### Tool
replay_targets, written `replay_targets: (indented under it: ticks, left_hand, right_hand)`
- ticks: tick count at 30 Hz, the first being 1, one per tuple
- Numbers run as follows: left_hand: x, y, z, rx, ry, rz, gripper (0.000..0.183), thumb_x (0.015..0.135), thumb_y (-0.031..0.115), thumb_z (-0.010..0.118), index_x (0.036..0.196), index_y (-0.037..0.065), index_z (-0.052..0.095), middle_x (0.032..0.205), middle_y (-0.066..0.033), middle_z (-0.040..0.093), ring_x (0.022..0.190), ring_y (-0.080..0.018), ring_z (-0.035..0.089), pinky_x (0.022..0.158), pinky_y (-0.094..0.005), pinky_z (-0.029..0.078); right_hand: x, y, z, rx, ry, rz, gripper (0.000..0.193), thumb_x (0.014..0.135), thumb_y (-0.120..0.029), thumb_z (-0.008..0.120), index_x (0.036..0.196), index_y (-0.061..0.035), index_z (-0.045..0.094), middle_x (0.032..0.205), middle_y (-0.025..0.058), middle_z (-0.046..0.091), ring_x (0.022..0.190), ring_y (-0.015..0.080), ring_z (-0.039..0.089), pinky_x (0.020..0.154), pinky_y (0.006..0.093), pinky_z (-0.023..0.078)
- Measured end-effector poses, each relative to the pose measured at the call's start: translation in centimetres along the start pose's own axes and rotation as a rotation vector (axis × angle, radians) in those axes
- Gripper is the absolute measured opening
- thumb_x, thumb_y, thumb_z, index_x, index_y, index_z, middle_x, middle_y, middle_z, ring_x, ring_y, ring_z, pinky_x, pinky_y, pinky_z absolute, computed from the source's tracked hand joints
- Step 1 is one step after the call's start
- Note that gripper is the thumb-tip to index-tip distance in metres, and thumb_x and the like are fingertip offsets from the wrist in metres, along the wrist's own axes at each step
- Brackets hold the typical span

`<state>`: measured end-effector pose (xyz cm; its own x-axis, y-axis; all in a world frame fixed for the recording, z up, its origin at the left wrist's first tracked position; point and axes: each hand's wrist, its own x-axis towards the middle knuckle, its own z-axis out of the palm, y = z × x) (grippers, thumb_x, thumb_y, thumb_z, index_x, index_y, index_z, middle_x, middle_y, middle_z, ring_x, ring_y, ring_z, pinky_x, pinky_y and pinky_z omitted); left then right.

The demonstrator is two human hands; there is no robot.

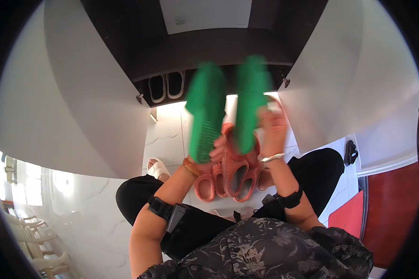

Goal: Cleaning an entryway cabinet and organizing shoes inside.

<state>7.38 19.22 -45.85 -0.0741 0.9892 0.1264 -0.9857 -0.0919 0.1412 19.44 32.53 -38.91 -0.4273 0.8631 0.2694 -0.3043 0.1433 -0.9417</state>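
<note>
Two green slippers are held up in front of the open cabinet, smeared by motion. My left hand (214, 151) grips the left green slipper (204, 114) near its lower end, with the fingers wrapped at its edge. The right green slipper (247, 104) is in my right hand (271, 125), gripped along its right side. Below and partly behind them, several coral-pink clogs (233, 174) lie bunched on the floor between my legs. A pair of dark-lined, pale-rimmed slippers (166, 87) sits on the cabinet's low shelf at the left.
Two pale cabinet doors, left (79, 102) and right (344, 79), stand swung open on either side. A dark shelf (209, 51) runs across above the slippers. A black sandal (351, 152) and a red mat (348, 215) lie at the right. Pale chairs (37, 242) stand at the lower left.
</note>
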Motion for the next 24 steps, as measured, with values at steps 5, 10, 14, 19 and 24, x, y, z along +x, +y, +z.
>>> replay_targets:
  ticks: [5, 10, 14, 19, 24]
  left_hand:
    - [-0.3, -1.5, 0.8, 0.078, 0.001, -0.033, 0.043, 0.091, 0.038, 0.037, 0.125, 0.012, 0.040, 0.068, -0.0032, 0.046, 0.044, -0.0116, 0.042, 0.038, -0.0214, 0.032]
    - [0.7, -2.0, 2.5, 0.532, 0.424, 0.226, 0.038, 0.092, 0.032, 0.043, 0.124, 0.011, 0.040, 0.075, -0.0041, 0.051, 0.052, -0.0116, 0.047, 0.047, -0.0235, 0.039]
    - [0.8, -2.1, 1.7, 0.852, 0.693, 0.458, 0.033, 0.093, 0.027, 0.045, 0.112, 0.000, 0.044, 0.092, -0.0067, 0.057, 0.081, -0.0122, 0.055, 0.071, -0.0241, 0.046]
    - [0.5, -2.8, 0.0, 1.247, 0.707, 0.644, 0.033, 0.092, 0.022, 0.046, 0.114, -0.002, 0.040, 0.090, -0.0113, 0.057, 0.080, -0.0151, 0.054, 0.071, -0.0262, 0.045]
    - [0.3, -3.0, -0.3, 1.413, 0.848, 0.723, 0.034, 0.092, 0.021, 0.045, 0.115, -0.003, 0.038, 0.091, -0.0168, 0.057, 0.082, -0.0200, 0.056, 0.072, -0.0295, 0.045]
  right_hand:
    - [-2.2, -2.7, 2.1, 0.077, -0.077, 0.008, 0.029, 0.082, -0.003, 0.056, 0.109, -0.0029, 0.046, 0.075, 0.0012, 0.056, 0.062, 0.0033, 0.052, 0.050, 0.0155, 0.040]
    - [-0.1, -1.2, -0.1, 0.105, 0.131, 0.013, 0.029, 0.082, -0.003, 0.056, 0.109, -0.0022, 0.043, 0.080, 0.0054, 0.058, 0.067, 0.0057, 0.053, 0.054, 0.0180, 0.042]
    - [-0.3, 1.7, -0.1, -0.218, 0.177, -0.156, 0.028, 0.082, -0.005, 0.057, 0.107, -0.0030, 0.046, 0.080, 0.0043, 0.059, 0.070, 0.0084, 0.054, 0.057, 0.0204, 0.044]
    - [-1.5, 2.9, 0.7, -0.383, 0.058, -0.150, 0.031, 0.080, -0.006, 0.060, 0.109, -0.0032, 0.048, 0.084, 0.0067, 0.058, 0.071, 0.0117, 0.054, 0.059, 0.0218, 0.045]
    - [-2.1, 3.8, 1.2, -0.406, -0.019, -0.227, 0.047, 0.072, -0.007, 0.066, 0.114, -0.0045, 0.046, 0.091, 0.0123, 0.057, 0.076, 0.0185, 0.057, 0.062, 0.0278, 0.048]
